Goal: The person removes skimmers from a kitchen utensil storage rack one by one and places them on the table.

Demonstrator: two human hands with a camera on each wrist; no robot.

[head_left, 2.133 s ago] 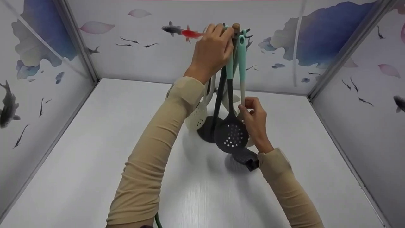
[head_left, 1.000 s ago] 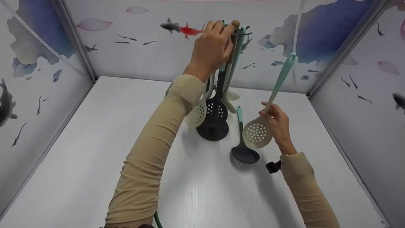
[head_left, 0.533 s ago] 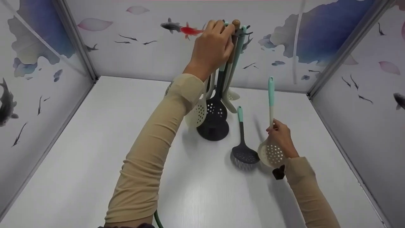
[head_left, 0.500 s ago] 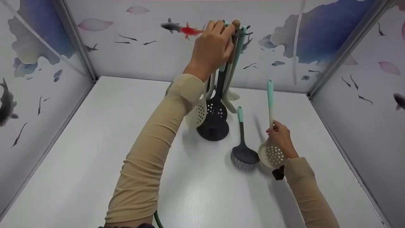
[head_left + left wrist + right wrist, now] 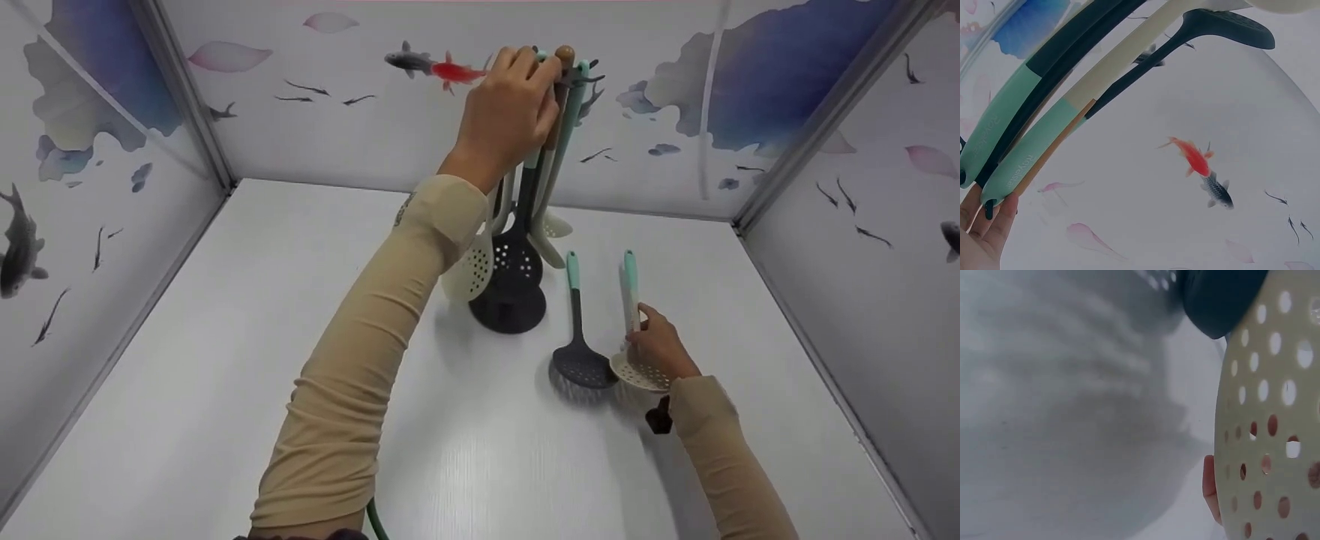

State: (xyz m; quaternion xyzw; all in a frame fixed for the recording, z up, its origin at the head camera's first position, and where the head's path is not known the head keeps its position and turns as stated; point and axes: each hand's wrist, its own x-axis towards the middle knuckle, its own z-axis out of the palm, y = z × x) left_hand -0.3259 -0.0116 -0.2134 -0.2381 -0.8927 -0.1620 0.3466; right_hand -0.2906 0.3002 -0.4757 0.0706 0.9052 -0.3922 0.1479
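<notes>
Wooden-knobbed rack [image 5: 565, 57]: our left grip [image 5: 507, 112] curls round its top.
Dark skimmer [image 5: 583, 367]: rests on the surface [image 5: 465, 450].
Cream skimmer [image 5: 636, 373]: just right of the dark one; our right grip [image 5: 664, 348] pinches its handle.
Setting-down: our likely step; next, the right grip should loosen gently.
</notes>
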